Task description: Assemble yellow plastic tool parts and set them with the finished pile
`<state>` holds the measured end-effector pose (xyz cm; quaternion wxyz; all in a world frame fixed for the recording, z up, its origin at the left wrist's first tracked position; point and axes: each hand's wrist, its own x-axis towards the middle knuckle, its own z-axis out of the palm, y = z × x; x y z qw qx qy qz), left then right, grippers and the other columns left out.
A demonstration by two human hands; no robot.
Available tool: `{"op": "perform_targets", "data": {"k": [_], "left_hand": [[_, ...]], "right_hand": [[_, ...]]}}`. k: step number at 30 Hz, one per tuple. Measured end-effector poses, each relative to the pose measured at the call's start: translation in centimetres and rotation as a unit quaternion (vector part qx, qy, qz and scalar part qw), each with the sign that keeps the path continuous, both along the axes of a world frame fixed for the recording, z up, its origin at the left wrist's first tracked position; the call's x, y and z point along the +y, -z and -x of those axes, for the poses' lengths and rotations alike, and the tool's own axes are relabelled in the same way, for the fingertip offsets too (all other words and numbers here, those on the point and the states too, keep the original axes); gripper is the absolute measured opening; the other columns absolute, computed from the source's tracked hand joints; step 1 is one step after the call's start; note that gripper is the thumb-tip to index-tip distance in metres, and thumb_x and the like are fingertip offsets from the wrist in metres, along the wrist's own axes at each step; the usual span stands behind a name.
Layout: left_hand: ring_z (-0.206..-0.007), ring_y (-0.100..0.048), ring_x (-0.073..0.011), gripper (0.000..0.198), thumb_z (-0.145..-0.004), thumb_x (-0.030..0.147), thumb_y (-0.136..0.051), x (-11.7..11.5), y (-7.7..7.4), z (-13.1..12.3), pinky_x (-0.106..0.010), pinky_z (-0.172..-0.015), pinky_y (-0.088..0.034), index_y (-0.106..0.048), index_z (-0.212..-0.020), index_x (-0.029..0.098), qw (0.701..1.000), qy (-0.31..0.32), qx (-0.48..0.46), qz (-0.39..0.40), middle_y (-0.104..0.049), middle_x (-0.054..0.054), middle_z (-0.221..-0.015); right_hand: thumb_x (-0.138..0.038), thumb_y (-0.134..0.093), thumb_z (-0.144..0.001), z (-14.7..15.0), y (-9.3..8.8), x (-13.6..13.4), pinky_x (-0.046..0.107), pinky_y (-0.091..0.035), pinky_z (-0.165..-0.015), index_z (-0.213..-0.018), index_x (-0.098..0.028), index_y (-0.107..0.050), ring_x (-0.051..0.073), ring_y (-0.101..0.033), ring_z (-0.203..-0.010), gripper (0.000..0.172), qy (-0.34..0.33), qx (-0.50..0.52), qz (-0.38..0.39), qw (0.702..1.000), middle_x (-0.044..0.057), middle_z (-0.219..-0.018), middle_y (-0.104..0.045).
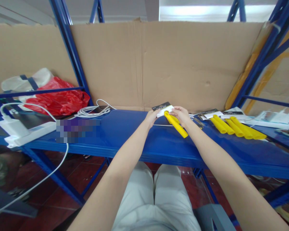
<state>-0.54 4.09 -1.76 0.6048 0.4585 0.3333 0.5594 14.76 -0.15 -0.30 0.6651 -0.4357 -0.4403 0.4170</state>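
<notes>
In the head view, a small black-and-white card [161, 107] is held up over the blue shelf. My left hand [151, 118] is closed on its left edge. From the card's lower side a yellow tube [178, 127] slants down to the right, with another yellow piece partly hidden beside it. My right hand [182, 115] is closed at the card's right edge, next to the tube's upper end; its fingertips are partly hidden. To the right of it, several yellow tubes [238, 128] lie side by side with similar cards at their far ends.
A blue metal shelf [120, 134] runs across, backed by cardboard [182, 64]. On the left are a white power strip [36, 133], a coiled white cable [92, 111] and a red plastic bag [57, 96]. Blue uprights [69, 48] frame the sides. A cable hangs off the front edge.
</notes>
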Motion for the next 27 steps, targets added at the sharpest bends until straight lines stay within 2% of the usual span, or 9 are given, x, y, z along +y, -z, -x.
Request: {"op": "perform_targets", "data": {"k": [4, 7, 10, 12, 17, 20, 22, 27], "left_hand": [[-0.099, -0.071, -0.0243, 0.012, -0.073, 0.007, -0.067, -0.1, 0.2, -0.1, -0.036, -0.092, -0.055, -0.07, -0.083, 0.014, 0.999, -0.044, 0.016, -0.015, -0.076, -0.009, -0.088], [-0.097, -0.072, -0.0261, 0.022, -0.066, -0.001, -0.064, -0.4, 0.1, 0.0, -0.038, -0.09, -0.056, -0.069, -0.081, 0.014, 0.994, -0.097, 0.057, -0.004, -0.075, -0.009, -0.087], [-0.097, -0.072, -0.0262, 0.032, -0.062, -0.005, -0.06, -0.6, 0.0, -0.1, -0.039, -0.088, -0.057, -0.068, -0.087, 0.014, 0.985, -0.151, 0.083, 0.011, -0.075, -0.01, -0.095], [-0.098, -0.072, -0.0257, 0.035, -0.062, -0.006, -0.058, -0.7, -0.1, -0.1, -0.039, -0.088, -0.057, -0.068, -0.09, 0.013, 0.982, -0.168, 0.086, 0.014, -0.074, -0.011, -0.101], [-0.096, -0.072, -0.0244, 0.034, -0.063, -0.007, -0.053, -1.0, -0.3, 0.0, -0.038, -0.086, -0.057, -0.066, -0.087, 0.014, 0.979, -0.195, 0.061, 0.014, -0.073, -0.01, -0.095], [-0.095, -0.071, -0.0237, 0.033, -0.063, -0.008, -0.051, -1.0, -0.3, 0.0, -0.037, -0.086, -0.057, -0.064, -0.082, 0.015, 0.977, -0.207, 0.043, 0.012, -0.072, -0.007, -0.089], [-0.096, -0.071, -0.0229, 0.032, -0.062, -0.008, -0.051, -0.8, -0.3, 0.1, -0.035, -0.086, -0.057, -0.063, -0.08, 0.016, 0.977, -0.21, 0.036, 0.012, -0.072, -0.007, -0.089], [-0.103, -0.068, -0.0208, 0.032, -0.065, -0.005, -0.053, 0.2, 0.3, 0.6, -0.032, -0.089, -0.055, -0.063, -0.085, 0.018, 0.965, -0.258, 0.048, 0.016, -0.071, -0.006, -0.099]], "right_hand": [[-0.005, -0.069, -0.075, -0.3, 0.5, 0.6, 0.027, -0.06, -0.081, -0.086, -0.021, -0.052, 0.011, -0.07, -0.072, 0.025, -0.006, -0.018, -0.025, 1.0, -0.001, -0.086, -0.064], [-0.009, -0.075, -0.068, -0.3, 1.0, 0.8, 0.028, -0.059, -0.083, -0.091, -0.023, -0.052, 0.012, -0.068, -0.083, 0.035, -0.009, -0.072, -0.041, 0.996, 0.0, -0.097, -0.062], [-0.017, -0.077, -0.066, -0.3, 1.5, 0.9, 0.033, -0.057, -0.085, -0.095, -0.022, -0.053, 0.014, -0.065, -0.088, 0.038, -0.006, -0.175, -0.054, 0.983, 0.001, -0.103, -0.062], [-0.02, -0.076, -0.066, -0.3, 1.9, 0.9, 0.037, -0.055, -0.086, -0.095, -0.021, -0.054, 0.015, -0.064, -0.087, 0.037, -0.004, -0.274, -0.063, 0.96, 0.003, -0.103, -0.062], [-0.019, -0.074, -0.068, -0.5, 2.7, 1.2, 0.039, -0.05, -0.087, -0.096, -0.02, -0.055, 0.018, -0.062, -0.086, 0.034, -0.001, -0.497, -0.108, 0.861, 0.004, -0.098, -0.065], [-0.014, -0.068, -0.072, -0.5, 2.9, 1.5, 0.037, -0.049, -0.088, -0.101, -0.021, -0.055, 0.019, -0.063, -0.089, 0.032, -0.013, -0.562, -0.134, 0.816, 0.004, -0.097, -0.066], [-0.011, -0.063, -0.075, -0.5, 2.8, 1.6, 0.037, -0.048, -0.091, -0.103, -0.022, -0.057, 0.02, -0.063, -0.096, 0.031, -0.023, -0.586, -0.161, 0.794, 0.005, -0.104, -0.067], [-0.005, -0.056, -0.078, 0.0, 2.6, 1.2, 0.041, -0.045, -0.099, -0.108, -0.022, -0.062, 0.023, -0.062, -0.11, 0.035, -0.039, -0.628, -0.181, 0.756, 0.009, -0.118, -0.066]]}}
